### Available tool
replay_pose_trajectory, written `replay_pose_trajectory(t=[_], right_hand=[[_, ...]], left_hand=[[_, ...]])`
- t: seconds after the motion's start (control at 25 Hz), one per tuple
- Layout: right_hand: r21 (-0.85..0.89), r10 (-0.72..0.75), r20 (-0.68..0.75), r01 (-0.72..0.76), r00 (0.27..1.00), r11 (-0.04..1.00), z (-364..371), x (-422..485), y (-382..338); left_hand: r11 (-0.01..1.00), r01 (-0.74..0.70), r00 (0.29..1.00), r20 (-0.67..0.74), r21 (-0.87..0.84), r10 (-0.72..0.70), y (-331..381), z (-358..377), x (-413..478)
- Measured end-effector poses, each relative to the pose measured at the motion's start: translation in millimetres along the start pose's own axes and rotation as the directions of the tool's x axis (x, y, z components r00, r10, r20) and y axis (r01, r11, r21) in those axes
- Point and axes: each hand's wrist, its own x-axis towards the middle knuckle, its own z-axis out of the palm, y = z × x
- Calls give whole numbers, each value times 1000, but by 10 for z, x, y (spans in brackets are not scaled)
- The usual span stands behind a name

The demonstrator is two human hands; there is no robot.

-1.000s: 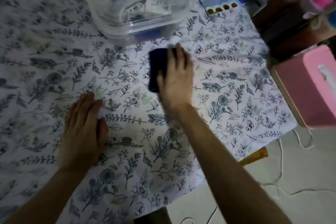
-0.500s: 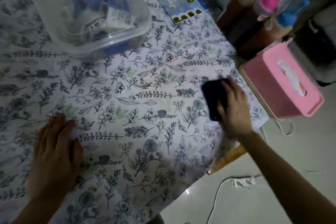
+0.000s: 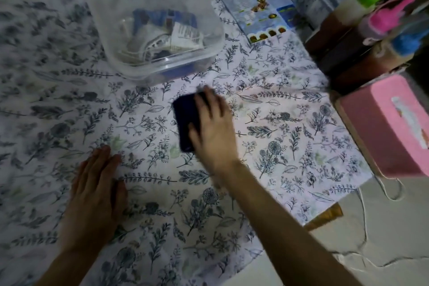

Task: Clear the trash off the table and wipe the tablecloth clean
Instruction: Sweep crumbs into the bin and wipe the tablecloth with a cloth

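Head view: right hand presses flat on a dark cloth upon the tablecloth; left hand lies open, palm down, grasping nothing.

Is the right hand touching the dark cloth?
Touching. The head view shows the right hand laid flat on the dark cloth, fingers spread over its right part, pressing it onto the tablecloth.

Setting: a home dining area. A table is covered by a leaf-and-flower printed tablecloth. At its right edge stands a pink tissue box; behind it, squeeze bottles with green, pink and blue caps. At the far edge lie a clear plastic tub of scraps and a printed menu
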Motion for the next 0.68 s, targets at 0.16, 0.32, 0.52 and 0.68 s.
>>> replay_pose_trajectory(t=[0.16, 0.32, 0.52, 0.68], right_hand=[[49, -361, 188, 358, 914, 932, -92, -622, 240], [-42, -222, 137, 230, 965, 972, -425, -867, 1112], [-100, 200, -42, -203, 979, 974, -607, 146, 1749], [-54, 270, -100, -276, 958, 960, -378, 604, 1400]], left_hand=[[1000, -17, 1000, -25, -6, 17, -4, 28, 15], [1000, -17, 1000, -24, 8, 17, -35, 69, 15], [1000, -24, 1000, -19, 18, 24, -57, 76, 24], [1000, -22, 1000, -5, 20, 22, -40, 50, 17]])
